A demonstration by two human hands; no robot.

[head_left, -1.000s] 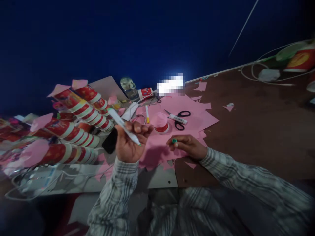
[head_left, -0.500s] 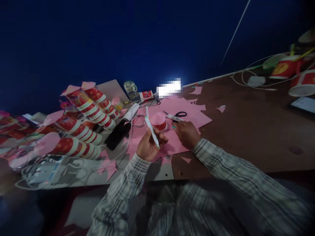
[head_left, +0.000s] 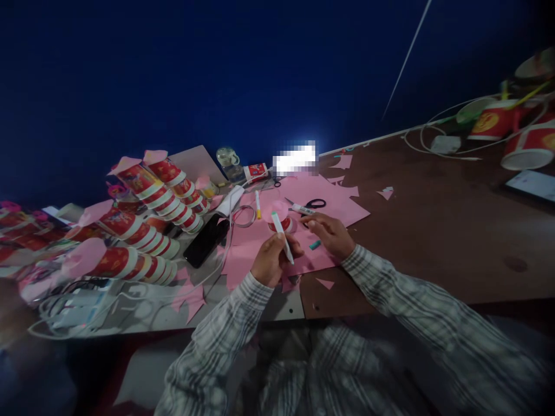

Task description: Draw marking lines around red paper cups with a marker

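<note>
My left hand (head_left: 272, 260) is closed round a white marker pen (head_left: 282, 237) with a green end, held upright over the pink paper sheets (head_left: 333, 202). My right hand (head_left: 330, 232) rests on the pink paper with its fingers curled, next to a small red paper cup (head_left: 281, 221) covered with a pink paper circle. The pen's green cap (head_left: 315, 245) lies loose on the paper just beside my right hand. Black-handled scissors (head_left: 313, 204) lie just beyond the cup.
Rows of stacked red paper cups (head_left: 147, 231) with pink lids lie at the left. A black phone (head_left: 206, 240), a tape ring (head_left: 244, 215), another marker (head_left: 258, 204) and a glass jar (head_left: 228, 160) sit nearby. More red cups and white cables (head_left: 511, 127) are at the far right of the brown table (head_left: 455, 231).
My left hand has moved right with the pen, bringing it from over the cup stacks to near the small cup. My right hand has let the green cap go onto the paper.
</note>
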